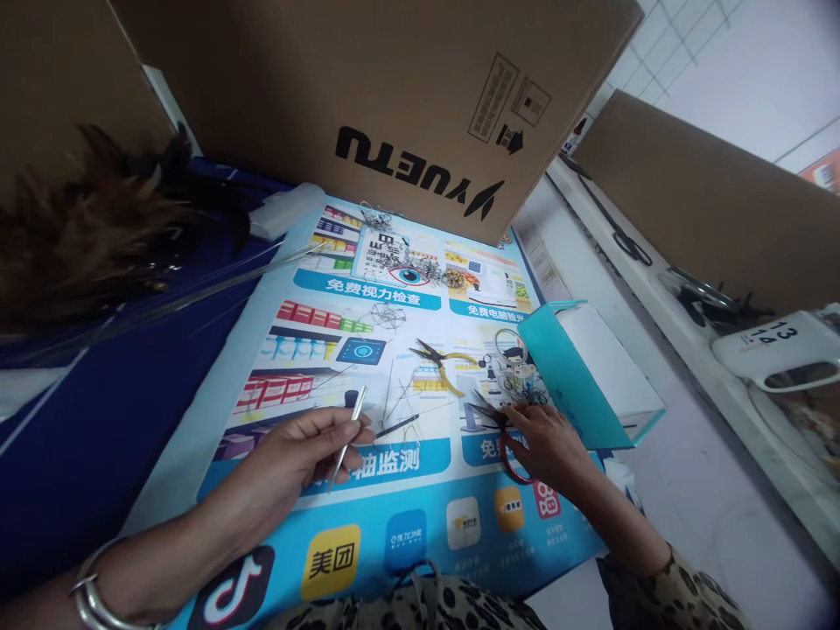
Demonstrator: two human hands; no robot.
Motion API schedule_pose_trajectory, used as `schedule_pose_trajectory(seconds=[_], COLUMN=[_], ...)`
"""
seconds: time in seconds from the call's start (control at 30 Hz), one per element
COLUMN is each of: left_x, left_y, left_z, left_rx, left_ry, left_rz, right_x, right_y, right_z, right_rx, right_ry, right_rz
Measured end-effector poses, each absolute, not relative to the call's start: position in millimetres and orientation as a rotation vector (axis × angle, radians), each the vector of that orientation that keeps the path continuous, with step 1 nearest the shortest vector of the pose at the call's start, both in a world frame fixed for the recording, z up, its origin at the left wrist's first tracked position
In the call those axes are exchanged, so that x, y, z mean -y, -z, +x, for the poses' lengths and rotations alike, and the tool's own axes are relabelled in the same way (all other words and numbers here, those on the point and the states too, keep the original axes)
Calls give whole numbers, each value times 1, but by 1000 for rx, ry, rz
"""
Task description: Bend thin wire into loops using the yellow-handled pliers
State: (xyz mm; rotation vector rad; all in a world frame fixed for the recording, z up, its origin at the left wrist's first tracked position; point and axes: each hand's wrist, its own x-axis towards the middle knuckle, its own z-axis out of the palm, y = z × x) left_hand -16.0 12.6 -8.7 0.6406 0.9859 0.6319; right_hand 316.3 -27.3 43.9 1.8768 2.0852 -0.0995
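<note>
My left hand pinches a slim silver metal rod between thumb and fingers, tilted above the printed sheet. At the sheet's right side, my right hand closes on the scissors near the pivot; their red handle partly shows and the dark blades point up and left. Pliers with yellow handles lie just beyond, jaws parted. Straight thin wires are scattered between my hands. Bent wire pieces and a ring lie just past my right fingertips, beside an open teal box.
A large cardboard box stands at the back. Tangled wire shapes lie before it. Brown feathers and long thin wires occupy the blue surface at left. On the right ledge are a white mug and black-handled scissors.
</note>
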Motion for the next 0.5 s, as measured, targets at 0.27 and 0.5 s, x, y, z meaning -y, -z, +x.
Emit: schedule_pose_trajectory(seconds=[0.27,0.5], left_x=[-18,-27], left_y=[8,0], left_z=[-17,-9], left_rx=[-984,-982], left_ry=[-641,-695], left_rz=[690,654], right_x=[21,-15], right_y=[-59,-32], right_z=[283,233], right_rx=[-2241,-2503], right_ry=[241,957], right_rz=[1963,1947])
